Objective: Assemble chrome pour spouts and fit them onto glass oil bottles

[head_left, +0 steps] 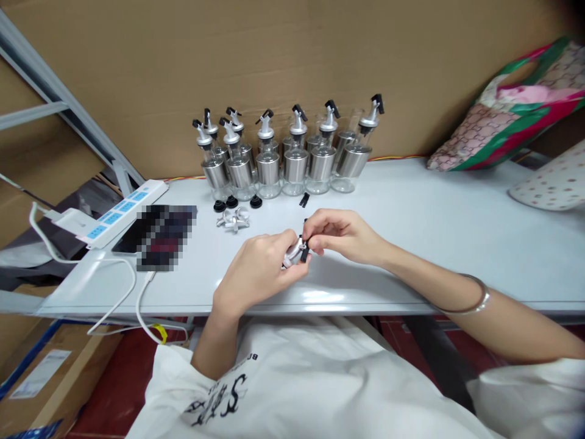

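Near the table's front edge, my left hand (256,262) is closed around a silver pourer spout (293,253). My right hand (345,235) pinches a small black flap (304,251) against the spout's tip; the fingers partly hide where the two parts meet. Just beyond my hands lie small black flaps (304,199). Several loose silver spout parts (234,220) sit in a small heap to the left. Behind that heap are black rubber stoppers (256,202). Glass bottles with steel sleeves (268,169) stand at the back, several topped with silver-and-black pourers.
On the left are a white power strip (125,210) with a charger plugged in, a white cable (137,292) and a blurred-out phone-like device (167,238). A patterned bag (484,131) and a spotted white item (555,177) are at right. Cardboard (274,49) walls the back.
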The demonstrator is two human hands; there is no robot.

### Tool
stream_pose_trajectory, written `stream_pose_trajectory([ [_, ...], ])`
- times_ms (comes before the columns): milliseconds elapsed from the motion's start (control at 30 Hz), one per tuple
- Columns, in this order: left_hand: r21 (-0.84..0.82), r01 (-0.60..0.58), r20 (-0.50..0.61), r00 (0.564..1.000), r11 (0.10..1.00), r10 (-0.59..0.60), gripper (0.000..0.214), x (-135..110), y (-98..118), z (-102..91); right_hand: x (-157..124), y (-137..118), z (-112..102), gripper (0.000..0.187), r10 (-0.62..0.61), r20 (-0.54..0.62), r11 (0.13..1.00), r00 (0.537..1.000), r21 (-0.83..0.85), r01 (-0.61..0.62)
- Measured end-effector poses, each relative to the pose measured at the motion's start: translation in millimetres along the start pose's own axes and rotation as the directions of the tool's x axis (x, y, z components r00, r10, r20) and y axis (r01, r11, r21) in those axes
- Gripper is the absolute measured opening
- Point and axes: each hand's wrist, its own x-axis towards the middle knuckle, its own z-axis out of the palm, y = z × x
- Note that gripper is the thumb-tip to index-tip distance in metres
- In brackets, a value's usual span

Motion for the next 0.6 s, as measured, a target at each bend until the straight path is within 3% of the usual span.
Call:
stream_pose_trajectory([
  [233, -0.065, 0.017, 0.007, 1.000, 0.998, -0.016, 0.024, -2.3, 1.5, -0.7, 0.4, -2.6, 1.9, 0.025, -0.003, 0.020, 1.000, 1.000, 0.008, 0.003],
  [400, -0.069, -0.035, 0.001, 0.999, 0.997, 0.035, 0.037, -1.6, 3.5, -1.8, 0.3, -2.1, 0.9, 0.022, 0.025, 0.087, 0.997, 0.996, 0.070, -0.031],
  [600, -0.126, -0.087, 0.002, 0.996, 0.988, 0.088, 0.039, -0.9, 4.1, -3.9, -0.7, -3.1, 1.0, 0.026, 0.030, 0.081, 0.995, 0.996, 0.096, -0.038],
])
